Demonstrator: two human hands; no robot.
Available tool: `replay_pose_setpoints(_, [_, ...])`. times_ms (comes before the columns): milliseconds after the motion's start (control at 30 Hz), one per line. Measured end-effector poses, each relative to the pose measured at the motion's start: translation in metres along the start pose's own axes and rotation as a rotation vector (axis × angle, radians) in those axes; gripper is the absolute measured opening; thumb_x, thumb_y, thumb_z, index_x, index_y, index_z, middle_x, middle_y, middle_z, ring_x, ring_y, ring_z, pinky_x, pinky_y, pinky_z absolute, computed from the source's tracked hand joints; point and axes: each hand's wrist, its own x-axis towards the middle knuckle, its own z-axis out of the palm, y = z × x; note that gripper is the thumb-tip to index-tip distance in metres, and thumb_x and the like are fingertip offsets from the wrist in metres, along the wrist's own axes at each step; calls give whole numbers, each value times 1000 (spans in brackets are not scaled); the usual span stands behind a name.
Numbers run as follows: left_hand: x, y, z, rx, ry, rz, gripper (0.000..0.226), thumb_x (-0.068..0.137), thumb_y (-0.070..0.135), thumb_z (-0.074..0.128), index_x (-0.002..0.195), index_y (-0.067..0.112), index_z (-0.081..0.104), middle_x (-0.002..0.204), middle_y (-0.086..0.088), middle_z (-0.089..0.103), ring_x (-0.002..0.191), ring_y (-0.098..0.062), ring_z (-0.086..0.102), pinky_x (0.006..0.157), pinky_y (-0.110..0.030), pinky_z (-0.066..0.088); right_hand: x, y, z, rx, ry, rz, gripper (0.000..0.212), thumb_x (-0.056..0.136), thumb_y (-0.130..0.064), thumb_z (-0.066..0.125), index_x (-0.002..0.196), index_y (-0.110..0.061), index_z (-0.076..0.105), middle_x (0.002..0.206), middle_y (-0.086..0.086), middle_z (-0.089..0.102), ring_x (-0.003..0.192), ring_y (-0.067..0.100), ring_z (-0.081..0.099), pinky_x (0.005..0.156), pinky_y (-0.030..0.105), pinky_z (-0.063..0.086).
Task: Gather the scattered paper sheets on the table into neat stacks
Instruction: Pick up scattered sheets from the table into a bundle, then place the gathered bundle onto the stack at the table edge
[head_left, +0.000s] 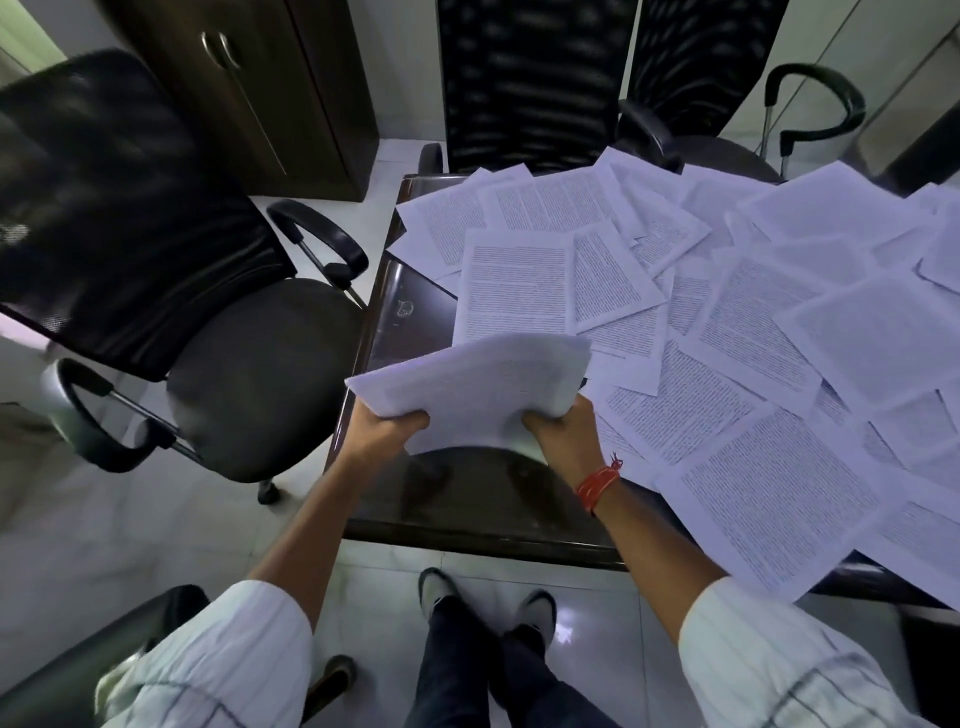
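Note:
A bundle of white printed sheets (472, 387) hangs in the air above the near left corner of the dark glossy table (467, 499). My left hand (387, 428) grips its lower left edge and my right hand (563, 428) grips its lower right edge. The bundle bends upward between them. Several loose printed sheets (727, 322) lie scattered and overlapping across the table, from its far left edge to its right side. One sheet (774, 504) overhangs the near edge at the right.
A black office chair (208, 322) stands to the left of the table. Two more chairs (535, 83) sit behind it, next to a dark wooden cabinet (249, 88). Another chair's seat (78, 670) shows at the bottom left. My feet (488, 603) stand on pale floor tiles.

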Motion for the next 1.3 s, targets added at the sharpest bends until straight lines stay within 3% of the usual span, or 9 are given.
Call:
replay_pose_setpoints(267, [16,-30,-32,-27,-73,-407,21,83,-13,63,89,6,70,81,2,77,89,-31,68,72,-33,56,15,10,44,136,-219,277,21,86,3,61,102,-11,64,95,1,69,88,18,67,67,19,54])
replay_pose_setpoints(367, [31,-38,-49,-92,64,-490,18,87,-11,58,93,2,67,88,-10,71,83,-32,66,70,-37,53,47,13,58,126,-161,320,18,90,-14,65,107,-8,64,97,1,69,92,21,66,69,23,52])
replay_pose_setpoints(467, [49,-44,-75,-161,164,-575,17,86,-9,58,91,3,68,89,-14,69,82,-36,64,70,-40,51,85,20,63,-377,-2,66,33,90,-29,68,115,-13,56,104,2,65,96,19,62,84,32,53])
replay_pose_setpoints(533, [59,-50,-90,-133,198,-619,14,85,-9,59,87,3,67,87,-14,68,82,-36,62,69,-38,50,107,30,68,-851,-27,-162,54,91,-34,65,135,-10,46,133,14,54,124,29,50,105,40,44])
replay_pose_setpoints(700, [83,-63,-112,-106,237,-697,10,84,-6,61,82,3,65,89,-17,66,84,-37,61,80,-44,52,135,55,82,-1285,-292,-150,84,96,-58,43,156,-14,3,163,17,0,151,33,2,121,54,9])
replay_pose_setpoints(1000, [99,-57,-109,-91,112,-681,14,84,-9,56,83,2,65,86,-16,67,80,-36,62,70,-39,51,147,50,79,-1406,-223,-370,45,93,-9,58,135,-10,44,131,15,54,119,32,51,103,42,39])
replay_pose_setpoints(1067, [101,-53,-110,-87,95,-664,14,86,-8,55,83,3,63,88,-14,66,80,-33,61,69,-37,50,153,45,79,-1333,-180,-286,49,96,-34,55,138,-12,41,136,13,49,123,31,47,104,43,37])
replay_pose_setpoints(1167, [104,-55,-113,-99,87,-644,15,88,-8,55,84,5,62,90,-13,66,81,-30,61,67,-35,48,154,51,88,-1190,-99,42,104,80,-83,38,153,-14,16,160,18,11,148,37,12,117,54,8])
replay_pose_setpoints(1300, [107,-63,-118,-106,77,-656,14,86,-7,56,86,4,65,91,-14,68,82,-33,63,69,-38,51,149,69,102,-1190,-77,143,109,81,-84,28,156,-10,-1,163,16,-11,150,33,-10,116,54,-6])
